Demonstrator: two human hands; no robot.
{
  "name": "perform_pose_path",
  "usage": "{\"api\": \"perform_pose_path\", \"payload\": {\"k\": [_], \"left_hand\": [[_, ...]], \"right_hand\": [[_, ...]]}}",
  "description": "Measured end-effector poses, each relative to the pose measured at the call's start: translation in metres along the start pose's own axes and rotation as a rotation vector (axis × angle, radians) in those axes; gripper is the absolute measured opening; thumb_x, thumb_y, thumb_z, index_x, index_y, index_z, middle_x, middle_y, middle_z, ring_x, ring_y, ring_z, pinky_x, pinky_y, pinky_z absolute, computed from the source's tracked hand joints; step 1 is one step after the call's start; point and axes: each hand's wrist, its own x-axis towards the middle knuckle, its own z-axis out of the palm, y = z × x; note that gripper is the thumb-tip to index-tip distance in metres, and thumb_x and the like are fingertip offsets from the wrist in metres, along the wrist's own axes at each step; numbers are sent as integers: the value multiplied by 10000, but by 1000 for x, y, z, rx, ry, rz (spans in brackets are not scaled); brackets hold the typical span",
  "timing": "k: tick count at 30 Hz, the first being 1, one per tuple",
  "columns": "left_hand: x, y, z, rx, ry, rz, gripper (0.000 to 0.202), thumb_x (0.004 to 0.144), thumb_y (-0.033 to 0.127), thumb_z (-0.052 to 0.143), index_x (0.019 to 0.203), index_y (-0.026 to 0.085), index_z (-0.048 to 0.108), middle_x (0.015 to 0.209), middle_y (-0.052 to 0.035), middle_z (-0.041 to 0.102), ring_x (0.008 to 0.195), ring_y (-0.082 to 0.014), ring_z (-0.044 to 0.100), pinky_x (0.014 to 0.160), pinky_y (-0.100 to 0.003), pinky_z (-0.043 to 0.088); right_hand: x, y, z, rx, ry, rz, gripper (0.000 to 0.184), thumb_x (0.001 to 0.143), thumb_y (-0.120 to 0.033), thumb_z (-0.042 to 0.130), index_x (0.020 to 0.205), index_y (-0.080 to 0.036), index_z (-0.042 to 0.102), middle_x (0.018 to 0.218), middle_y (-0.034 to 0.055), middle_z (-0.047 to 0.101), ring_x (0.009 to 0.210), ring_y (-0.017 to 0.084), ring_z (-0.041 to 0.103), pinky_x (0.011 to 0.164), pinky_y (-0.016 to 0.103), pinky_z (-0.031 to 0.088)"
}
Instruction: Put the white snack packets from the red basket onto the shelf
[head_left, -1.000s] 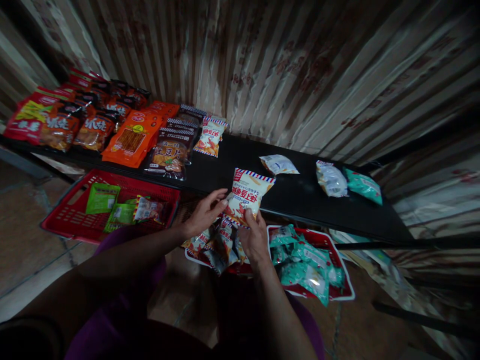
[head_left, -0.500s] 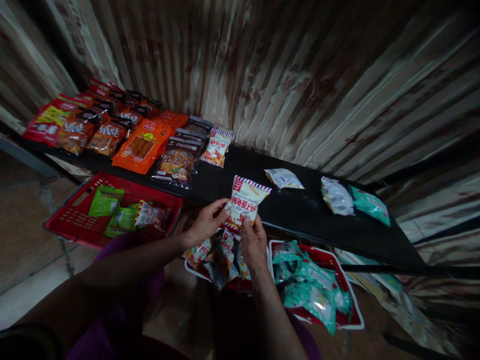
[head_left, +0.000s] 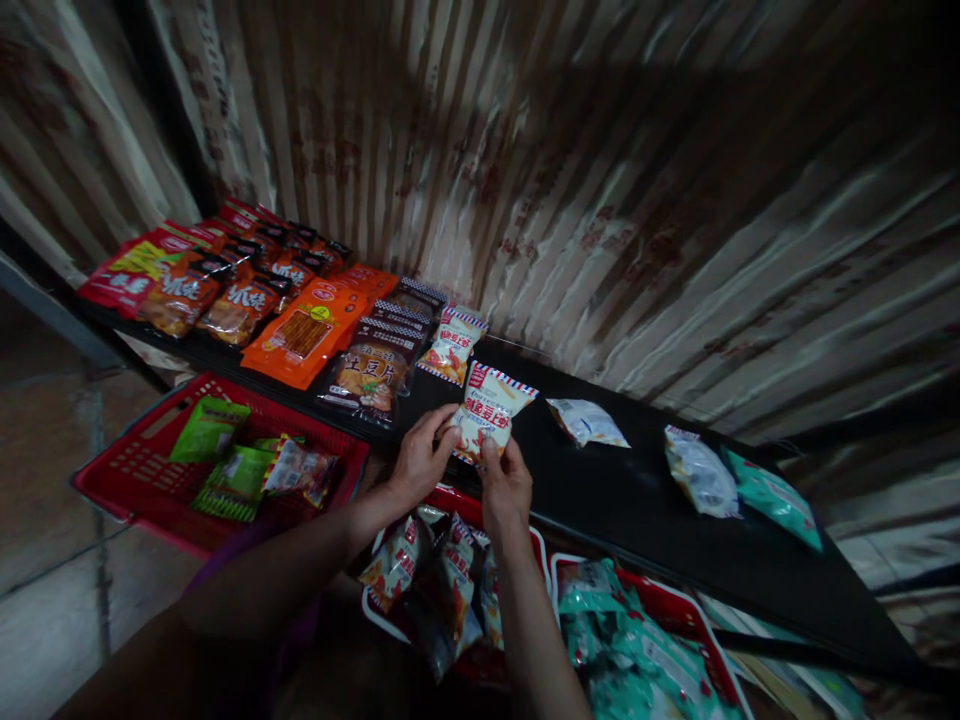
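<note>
Our left hand [head_left: 424,458] and right hand [head_left: 508,482] pinch a snack bag [head_left: 493,402], now nearer the shelf's [head_left: 600,490] rear-edge matching bag [head_left: 454,345], apparently easing comparison.

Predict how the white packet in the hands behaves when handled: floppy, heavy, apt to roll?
Probably only mildly floppy: the white packet is held low by the right hand, yet its striped top edge doesn't fold over. Likely light, as thumb and fingers seem enough to support it. Rolling seems unlikely, given the flat pillow shape.
</note>
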Motion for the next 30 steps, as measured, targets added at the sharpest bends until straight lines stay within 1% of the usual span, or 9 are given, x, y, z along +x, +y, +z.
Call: {"api": "perform_pose_path", "payload": {"k": [5, 8, 11, 13, 17, 21, 24, 27, 30], "left_hand": [[13, -6, -13, 141, 50, 113, 408, 893, 266, 468, 1293, 188, 473, 1264, -92, 566, 1170, -185, 530, 1018, -357, 425], [18, -16, -17, 210, 67, 160, 448, 904, 265, 438, 1346, 196, 414, 1368, -99, 486, 1268, -197, 449, 1072, -387, 373], [21, -26, -18, 263, 61, 181, 492, 909, 269, 420, 1384, 161, 354, 1445, -131, 389, 1335, -211, 367, 1102, -411, 333], [21, -31, -17, 285, 61, 188, 510, 911, 270, 408, 1399, 144, 326, 1464, -145, 353, 1359, -215, 328, 1112, -420, 319], [20, -36, -15, 320, 50, 214, 523, 918, 259, 375, 1421, 151, 285, 1478, -140, 330, 1381, -216, 283, 1124, -439, 303], [19, -39, -13, 362, 25, 211, 505, 924, 257, 352, 1411, 134, 305, 1491, -153, 299, 1393, -228, 253, 1126, -457, 298], [19, -39, -13, 387, 3, 190, 491, 922, 256, 349, 1390, 110, 341, 1490, -167, 295, 1401, -239, 227, 1128, -464, 292], [21, -37, -15, 395, -12, 160, 483, 915, 248, 353, 1369, 83, 368, 1483, -183, 301, 1401, -247, 225, 1130, -469, 288], [24, -35, -18, 396, -18, 133, 481, 904, 239, 372, 1362, 94, 377, 1473, -176, 327, 1395, -251, 241, 1123, -484, 297]], "right_hand": [[29, 4, 29, -23, -52, -42, 527, 732, -444, 652, 1182, -174, 599, 1076, 86, 686, 919, 211, 633, 837, 369, 492], [41, 7, 44, -33, -63, -52, 529, 723, -442, 652, 1175, -173, 601, 1081, 82, 686, 921, 211, 633, 834, 364, 498], [52, 11, 53, -67, -53, -54, 538, 720, -448, 646, 1180, -173, 598, 1088, 81, 685, 937, 214, 630, 834, 365, 499], [57, 14, 56, -84, -53, -56, 539, 728, -452, 636, 1186, -171, 593, 1078, 83, 687, 927, 212, 631, 820, 359, 501], [64, 16, 60, -100, -59, -57, 530, 735, -452, 627, 1178, -162, 592, 1053, 83, 692, 877, 197, 633, 792, 333, 498], [66, 16, 63, -174, -66, -78, 526, 745, -471, 604, 1167, -157, 596, 1044, 86, 693, 867, 195, 627, 787, 322, 486], [66, 16, 64, -290, -60, -105, 526, 775, -507, 547, 1165, -158, 594, 1033, 91, 692, 858, 199, 626, 788, 325, 474], [66, 16, 65, -470, -38, -130, 526, 800, -538, 483, 1133, -151, 608, 999, 105, 695, 842, 213, 628, 778, 333, 465], [66, 14, 67, -631, -6, -166, 549, 806, -556, 445, 1129, -144, 612, 1001, 122, 692, 857, 232, 626, 776, 340, 456]]}}
